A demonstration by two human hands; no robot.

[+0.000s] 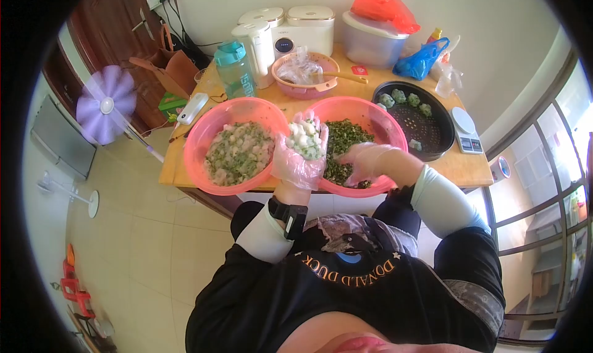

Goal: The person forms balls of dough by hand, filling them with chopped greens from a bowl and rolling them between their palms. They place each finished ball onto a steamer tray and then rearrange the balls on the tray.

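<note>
Early days I'd say: only a few green balls (406,97) on the black tray (426,127) right of the bowl of greens (386,123), and it and the mix bowl (244,111) to its left look pretty full. Left hand (301,155) is cupped around a lump of filling (306,138) over the greens bowl's left rim. Right hand (369,160) is down in the greens, can't tell if it's grabbed any.

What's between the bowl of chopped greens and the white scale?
A round black tray holding several green balls, shown in the head view.

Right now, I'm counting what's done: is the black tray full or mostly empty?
Mostly empty: the black tray holds only a few green balls near its rim; the rest is bare.
</note>
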